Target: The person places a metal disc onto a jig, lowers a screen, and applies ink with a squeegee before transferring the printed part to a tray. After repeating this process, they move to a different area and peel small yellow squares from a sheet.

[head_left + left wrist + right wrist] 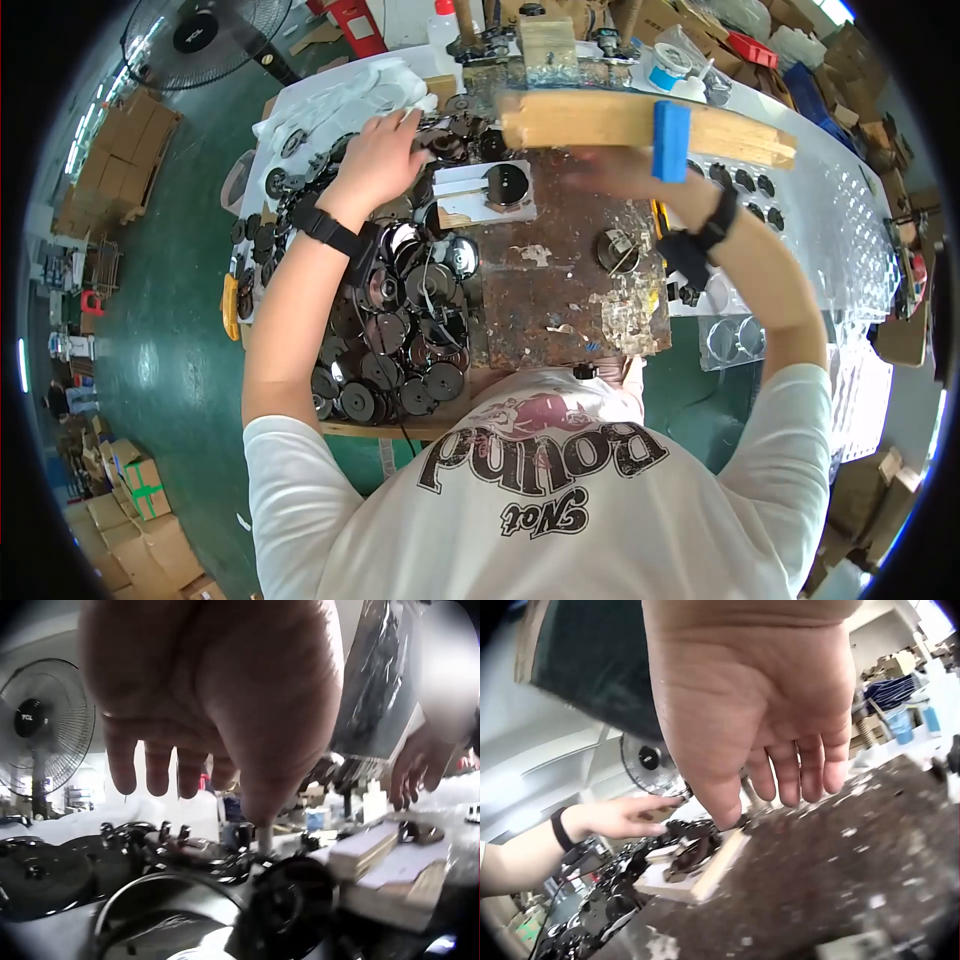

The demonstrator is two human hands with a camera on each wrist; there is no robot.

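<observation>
My left hand [383, 158] hovers over the far part of a heap of dark, shiny round discs [385, 330]. In the left wrist view its fingers hang down relaxed, holding nothing. My right hand [757, 705] is over the worn brown work board [560, 270], its fingers loosely extended with nothing in them. It is blurred in the head view and partly covered by a wooden beam [590, 120] with a blue band [671, 140]. Between the hands lies a small white-topped wooden block [460, 187], with a round black disc [507, 184] on its right end.
A round dark cup with thin sticks [618, 251] stands on the board's right side. Clear plastic trays [830, 250] and several small black parts [745, 180] lie farther right. White cloth or plastic [350, 95] lies behind the heap. A fan [200, 35] stands beyond the table, far left.
</observation>
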